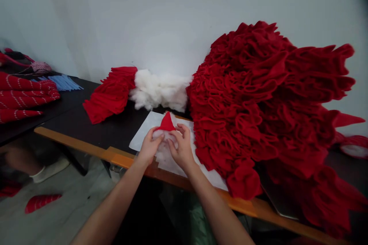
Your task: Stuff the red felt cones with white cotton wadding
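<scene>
A small pointed red felt hat [167,121] is held just above the table's front edge, tip up. White fiber stuffing [163,136] bulges at its lower opening, between both hands. My left hand [150,146] grips the left side of the hat, thumb lying over the stuffing. On the right side, the fingers of my right hand [183,146] are curled in with the thumb against the stuffing and the upper fingers near the hat's edge. Under the hands lie white sheets [145,128], partly hidden by my forearms.
A tall heap of red felt pieces [241,95] rises at the right. Behind the sheets sits a pile of white stuffing [161,88], beside stacked red felt [112,93]. Blue strips [66,83] and striped red fabric [25,93] lie left. A person's foot [50,169] shows below.
</scene>
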`<state>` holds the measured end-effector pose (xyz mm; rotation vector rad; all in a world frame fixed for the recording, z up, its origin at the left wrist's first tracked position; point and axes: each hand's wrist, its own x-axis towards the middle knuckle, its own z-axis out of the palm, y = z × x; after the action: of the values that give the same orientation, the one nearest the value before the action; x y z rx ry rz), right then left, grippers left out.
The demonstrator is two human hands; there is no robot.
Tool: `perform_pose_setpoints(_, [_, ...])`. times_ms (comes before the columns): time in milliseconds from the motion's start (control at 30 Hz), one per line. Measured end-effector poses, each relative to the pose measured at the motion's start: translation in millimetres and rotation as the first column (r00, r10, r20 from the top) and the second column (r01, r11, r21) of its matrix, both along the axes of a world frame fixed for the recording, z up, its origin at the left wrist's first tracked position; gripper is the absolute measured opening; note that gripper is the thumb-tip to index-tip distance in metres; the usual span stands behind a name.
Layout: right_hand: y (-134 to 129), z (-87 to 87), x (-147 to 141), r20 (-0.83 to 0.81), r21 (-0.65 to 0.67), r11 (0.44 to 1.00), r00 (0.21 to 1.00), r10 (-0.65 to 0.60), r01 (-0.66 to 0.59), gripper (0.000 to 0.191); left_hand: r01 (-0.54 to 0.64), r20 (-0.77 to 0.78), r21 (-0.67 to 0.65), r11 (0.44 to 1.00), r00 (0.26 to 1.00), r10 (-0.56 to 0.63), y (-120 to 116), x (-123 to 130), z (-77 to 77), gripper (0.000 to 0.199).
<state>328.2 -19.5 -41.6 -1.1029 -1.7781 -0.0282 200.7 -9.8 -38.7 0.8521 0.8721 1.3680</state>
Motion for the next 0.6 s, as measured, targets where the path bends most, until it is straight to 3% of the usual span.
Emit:
perform_pose_setpoints(100, [-1.6, -11.4, 1.7, 0.092, -0.025, 1.000, 0.996, -0.008, 0.011, 0.033, -0.014, -0.032, -0.018, 1.000, 0.999, 0.013, -1.6, 6.3, -3.0, 0.036])
perform_pose_setpoints(233, [6.2, -22.9, 10.0, 0.037, -0.066, 0.997, 0.999, -0.034, 0.036, 0.028, 0.072, -0.057, -0.082, 0.994, 0.995, -0.077, -8.0, 7.0, -5.2, 0.034])
perform_pose_setpoints(300, [8.0, -24.3, 14.7, 0.010, -0.054, 0.997, 0.999, -0.053, 0.053, 0.025, 0.048, -0.126, -0.074, 0.996, 0.990, -0.057, -8.3, 3.6, -7.8, 0.029])
perform_pose_setpoints(367, [7.3, -23.4, 17.8, -0.027, -0.012, 0.997, 0.996, -0.080, 0.079, 0.022, -0.048, -0.251, 0.028, 0.998, 0.967, 0.054, -5.5, 0.8, -10.9, 0.030])
perform_pose_setpoints(433, [5.7, -21.4, 18.4, -0.058, 0.023, 0.996, 0.994, -0.090, 0.091, 0.021, -0.091, -0.393, 0.217, 0.972, 0.903, 0.173, -0.4, 0.7, -13.4, 0.037])
perform_pose_setpoints(500, [4.9, -19.6, 16.9, -0.069, 0.023, 0.996, 0.994, -0.086, 0.088, 0.021, -0.054, -0.509, 0.403, 0.914, 0.817, 0.272, 5.4, 3.9, -14.4, 0.040])
perform_pose_setpoints(600, [6.1, -17.9, 13.7, -0.052, 0.003, 0.996, 0.995, -0.088, 0.088, 0.020, -0.013, -0.593, 0.538, 0.843, 0.705, 0.390, 11.5, 11.2, -12.4, 0.033])
